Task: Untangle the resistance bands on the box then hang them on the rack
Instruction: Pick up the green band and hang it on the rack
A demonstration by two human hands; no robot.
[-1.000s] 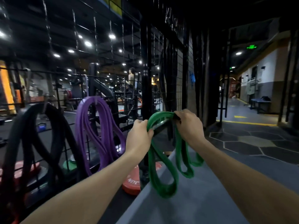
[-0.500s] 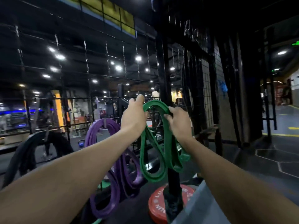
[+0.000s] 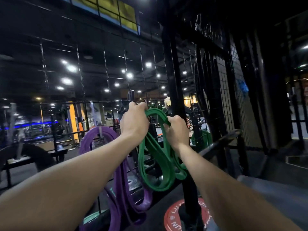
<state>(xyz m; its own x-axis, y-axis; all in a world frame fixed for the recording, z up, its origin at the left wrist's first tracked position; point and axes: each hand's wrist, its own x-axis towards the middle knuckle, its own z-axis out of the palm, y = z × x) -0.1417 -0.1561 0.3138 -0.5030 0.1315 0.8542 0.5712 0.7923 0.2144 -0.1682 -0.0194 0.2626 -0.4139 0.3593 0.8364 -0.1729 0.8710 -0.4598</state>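
A green resistance band hangs in several loops in front of the black wire rack. My left hand grips the top of the band up by the rack's upper bar, and my right hand grips the band's top just to the right, beside a black upright post. A purple band hangs on the rack to the left, its loops reaching below the green ones. I cannot tell whether the green band rests on a hook.
A dark band hangs at far left on the rack. A red weight plate lies at the post's foot, a green plate behind the mesh. The grey box top sits at lower right. A mesh wall stands right.
Both hands have lifted the green band up from over the grey box and carried it left to the rack's upper bar, next to the purple band.
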